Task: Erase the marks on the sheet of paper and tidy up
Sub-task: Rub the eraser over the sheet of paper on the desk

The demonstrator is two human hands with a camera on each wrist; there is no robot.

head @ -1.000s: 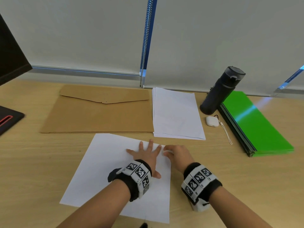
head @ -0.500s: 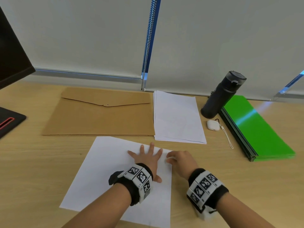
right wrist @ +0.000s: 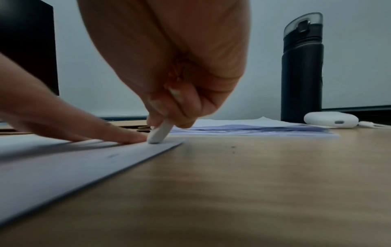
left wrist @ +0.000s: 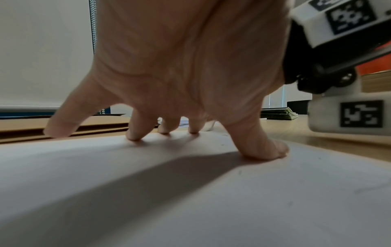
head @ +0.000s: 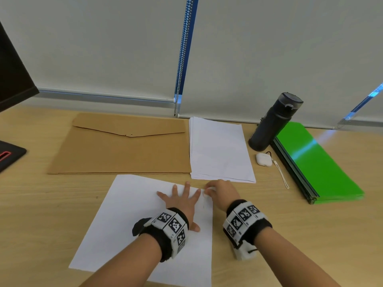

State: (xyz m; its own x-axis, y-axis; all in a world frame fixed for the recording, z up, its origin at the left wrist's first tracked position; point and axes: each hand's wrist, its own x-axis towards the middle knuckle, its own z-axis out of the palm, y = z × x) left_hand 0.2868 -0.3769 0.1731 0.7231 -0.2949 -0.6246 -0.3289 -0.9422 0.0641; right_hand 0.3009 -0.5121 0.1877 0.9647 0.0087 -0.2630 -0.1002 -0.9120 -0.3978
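two hands down on the desk (head: 41, 214) right now. left hand (head: 182, 201) is spread flat on the sheet of paper (head: 128, 220), fingers straight and splayed, tips and thumb pressing it down, not gripping anything. from the left wrist view you can see the fingertips (left wrist: 135, 136) planted on the white sheet with the palm arched up a bit.

right hand (head: 222, 193) is curled tight around a white eraser (right wrist: 158, 132), pinched between thumb and fingers, tilted, and its lower end is touching the paper right near the far right corner, just beside the left hand's fingertips. a faint short pencil mark (head: 203, 206) shows on the sheet a bit nearer the person than the eraser.

the sheet itself lies at an angle on the wooden desk, in front of the person, its far edge just short of a brown envelope folder (head: 124, 148) and a stack of white paper (head: 219, 150). further right there's a dark water bottle (head: 273, 123) standing upright, a small white earbud case (head: 263, 159) with a strap just beside it, and a pile of green sheets (head: 317, 162). black monitor (head: 12, 75) off on the left edge.
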